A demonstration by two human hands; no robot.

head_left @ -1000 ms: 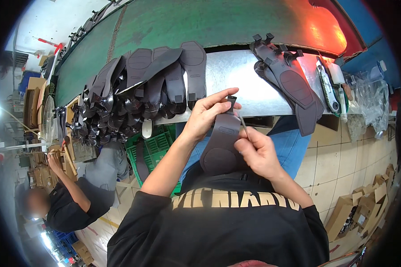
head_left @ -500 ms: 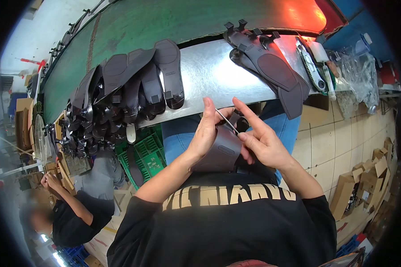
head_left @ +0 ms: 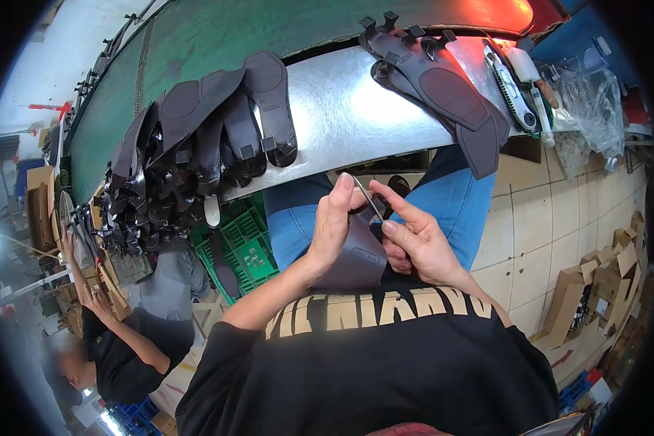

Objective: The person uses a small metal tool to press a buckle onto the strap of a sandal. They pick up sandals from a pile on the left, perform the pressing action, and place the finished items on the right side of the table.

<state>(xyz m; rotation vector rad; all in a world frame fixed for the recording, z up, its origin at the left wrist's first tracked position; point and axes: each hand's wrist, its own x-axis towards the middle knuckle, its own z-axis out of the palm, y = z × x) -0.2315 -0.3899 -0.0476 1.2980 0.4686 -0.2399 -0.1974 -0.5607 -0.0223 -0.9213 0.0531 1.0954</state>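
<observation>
Over my lap I hold a dark brown shoe sole (head_left: 356, 260) with a raised oval mark on its face. My left hand (head_left: 332, 229) is wrapped around its left side, thumb pointing up. In the fingers of my right hand (head_left: 423, 247) is a thin metal rod tool (head_left: 369, 199), its tip slanting up-left toward my left thumb. My palm hides most of its handle. Part of the sole's far end is covered by my fingers. Beyond my hands, more dark soles with small heels (head_left: 414, 80) lie overlapped on the shiny metal tabletop (head_left: 334, 94).
A big pile of heeled soles (head_left: 174, 174) hangs over the table's left edge, above a green crate (head_left: 251, 251). A utility knife (head_left: 510, 91) and clear plastic bags (head_left: 592, 102) lie at the right. A green belt (head_left: 218, 36) runs behind. Another person (head_left: 134, 341) works at left.
My hands have lowered slightly relative to the table, and the sole has tilted with its mark turned a little. The view has shifted. At left, the other person's arm has reached farther up.
</observation>
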